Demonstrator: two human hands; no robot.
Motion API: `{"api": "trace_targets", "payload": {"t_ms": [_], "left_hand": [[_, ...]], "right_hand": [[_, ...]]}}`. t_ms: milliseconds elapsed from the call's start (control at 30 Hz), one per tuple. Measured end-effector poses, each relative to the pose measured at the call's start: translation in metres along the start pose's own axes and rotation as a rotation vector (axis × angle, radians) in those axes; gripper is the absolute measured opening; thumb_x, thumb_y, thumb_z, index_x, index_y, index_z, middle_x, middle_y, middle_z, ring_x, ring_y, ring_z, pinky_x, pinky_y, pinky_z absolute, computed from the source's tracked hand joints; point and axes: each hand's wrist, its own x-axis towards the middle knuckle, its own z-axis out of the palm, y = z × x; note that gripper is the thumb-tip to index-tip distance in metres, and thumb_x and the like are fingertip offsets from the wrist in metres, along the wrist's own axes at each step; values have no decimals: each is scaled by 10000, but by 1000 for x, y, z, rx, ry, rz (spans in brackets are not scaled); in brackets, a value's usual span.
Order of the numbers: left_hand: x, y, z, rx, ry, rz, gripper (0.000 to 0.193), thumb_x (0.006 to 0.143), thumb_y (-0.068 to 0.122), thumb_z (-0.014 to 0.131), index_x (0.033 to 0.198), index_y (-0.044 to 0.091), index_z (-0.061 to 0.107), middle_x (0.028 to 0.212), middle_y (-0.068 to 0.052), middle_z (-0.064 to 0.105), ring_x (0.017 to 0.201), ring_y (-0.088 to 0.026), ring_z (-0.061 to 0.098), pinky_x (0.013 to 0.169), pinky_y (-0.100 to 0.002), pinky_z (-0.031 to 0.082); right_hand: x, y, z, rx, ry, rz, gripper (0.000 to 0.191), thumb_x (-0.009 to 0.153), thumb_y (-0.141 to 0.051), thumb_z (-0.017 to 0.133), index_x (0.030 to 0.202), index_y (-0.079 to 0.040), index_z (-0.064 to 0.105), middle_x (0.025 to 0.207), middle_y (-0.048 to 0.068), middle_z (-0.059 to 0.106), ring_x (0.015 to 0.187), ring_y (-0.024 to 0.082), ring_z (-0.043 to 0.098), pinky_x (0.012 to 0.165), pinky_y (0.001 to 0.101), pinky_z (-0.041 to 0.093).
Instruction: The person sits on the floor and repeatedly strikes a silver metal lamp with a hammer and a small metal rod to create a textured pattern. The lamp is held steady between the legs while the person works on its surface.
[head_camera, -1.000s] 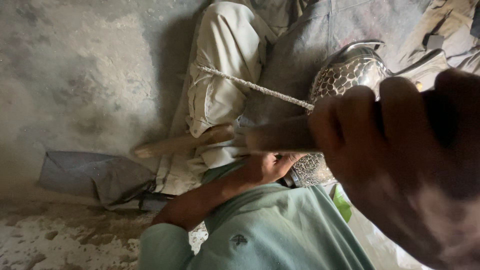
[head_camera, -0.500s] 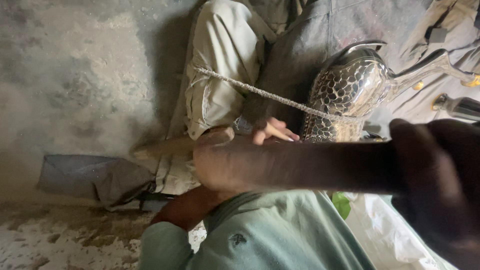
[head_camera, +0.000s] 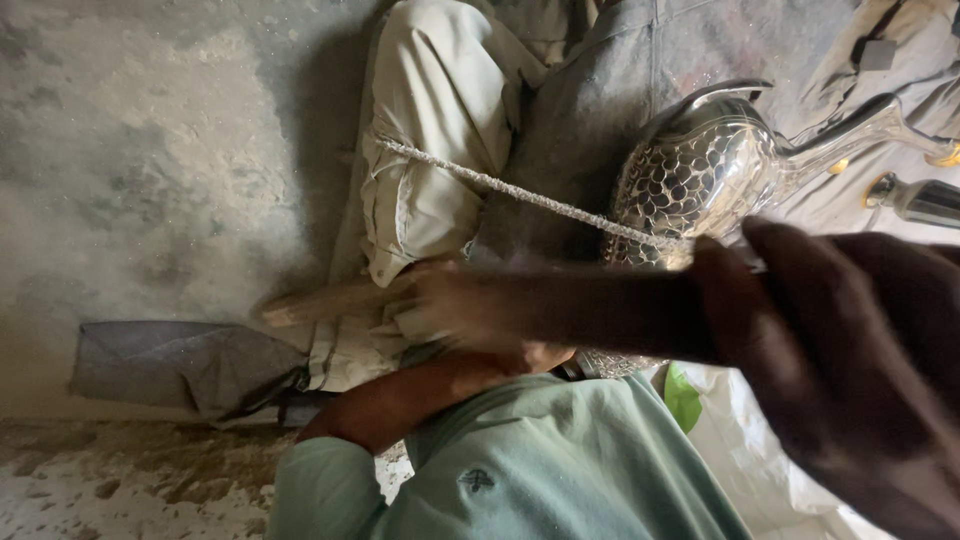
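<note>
The right hand, at the lower right of the frame, is closed around a dark wooden stick. The stick's long axis runs leftward to a blurred left hand, whose grip I cannot tell. The embossed silver vessel lies just above the stick.
</note>
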Motion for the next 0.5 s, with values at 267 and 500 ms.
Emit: {"api": "trace_targets", "payload": {"t_ms": [267,500], "left_hand": [[2,6,0,63,-61,-81,154,999,155,722,1077,58,630,1105,-128,678,1004,-220,678,916,-321,573],[2,3,3,90,-89,-111,132,983,173,723,1025,58,674,1094,-117,706,984,-212,691,894,-317,578]], "right_hand": [[28,-11,-19,96,-44,-24,591,663,-187,688,1243,-77,707,1001,82,684,875,263,664,762,424,492],[23,-15,-15,-176,-71,-66,471,757,-163,698,1218,-71,734,959,75,672,811,230,647,750,346,510]]}}
